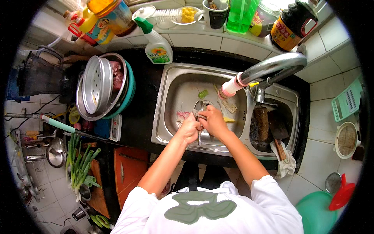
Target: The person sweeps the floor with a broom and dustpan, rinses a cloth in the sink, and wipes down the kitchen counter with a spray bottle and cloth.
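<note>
Over the large basin of the steel sink [172, 93], my left hand [189, 128] is closed around a metal spoon [199, 138]. Its handle end sticks out below the fist, and what looks like its bowl shows above, near the drain. My right hand [215, 121] meets the left one, its fingers pinching a small greyish wad [201, 113] against the spoon; I cannot tell what the wad is made of. Beneath the hands lie a green vegetable scrap [202, 94], pinkish scraps [183, 115] and a pale limp peel [229, 106].
A curved faucet [271, 65] reaches over the basin from the right. The smaller basin holds a cleaver [279, 128]; a white cloth [286, 163] hangs at its edge. Left are stacked metal bowls [80, 105] with raw meat [117, 76], and a spray bottle [157, 46] stands behind.
</note>
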`<state>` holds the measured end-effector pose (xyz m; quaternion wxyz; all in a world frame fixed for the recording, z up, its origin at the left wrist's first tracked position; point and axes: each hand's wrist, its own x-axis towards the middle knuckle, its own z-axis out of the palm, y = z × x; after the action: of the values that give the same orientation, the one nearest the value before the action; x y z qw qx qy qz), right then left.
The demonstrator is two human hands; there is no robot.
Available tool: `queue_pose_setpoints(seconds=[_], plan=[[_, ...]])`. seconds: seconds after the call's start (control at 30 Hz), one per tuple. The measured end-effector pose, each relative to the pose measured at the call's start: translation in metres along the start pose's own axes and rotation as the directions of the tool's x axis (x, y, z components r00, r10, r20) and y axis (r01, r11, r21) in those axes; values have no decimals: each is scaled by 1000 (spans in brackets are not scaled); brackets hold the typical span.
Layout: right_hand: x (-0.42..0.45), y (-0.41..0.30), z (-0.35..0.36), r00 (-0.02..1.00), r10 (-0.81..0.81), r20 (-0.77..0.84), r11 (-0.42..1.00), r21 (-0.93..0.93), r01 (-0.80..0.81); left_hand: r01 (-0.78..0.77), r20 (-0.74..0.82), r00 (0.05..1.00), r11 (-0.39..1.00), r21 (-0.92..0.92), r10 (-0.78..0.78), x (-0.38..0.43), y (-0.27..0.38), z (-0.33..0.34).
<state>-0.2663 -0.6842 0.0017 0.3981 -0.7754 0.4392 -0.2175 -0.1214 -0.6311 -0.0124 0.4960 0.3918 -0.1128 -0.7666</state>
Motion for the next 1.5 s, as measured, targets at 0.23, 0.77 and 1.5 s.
queue_pose_setpoints(seconds=[0.23, 0.77, 1.5], plan=[[18, -3, 7, 973, -50, -227, 997, 48, 62, -9, -64, 998, 998, -61, 5, 4, 5, 5], [-43, -20, -24, 1000, 28, -6, 905, 425, -23, -121, -173, 980, 981, -150, 94, 30, 51, 19], [-17, 27, -50, 996, 81, -43, 995, -60, -83, 261, -227, 961, 784, 563, -157, 6, -6, -9]])
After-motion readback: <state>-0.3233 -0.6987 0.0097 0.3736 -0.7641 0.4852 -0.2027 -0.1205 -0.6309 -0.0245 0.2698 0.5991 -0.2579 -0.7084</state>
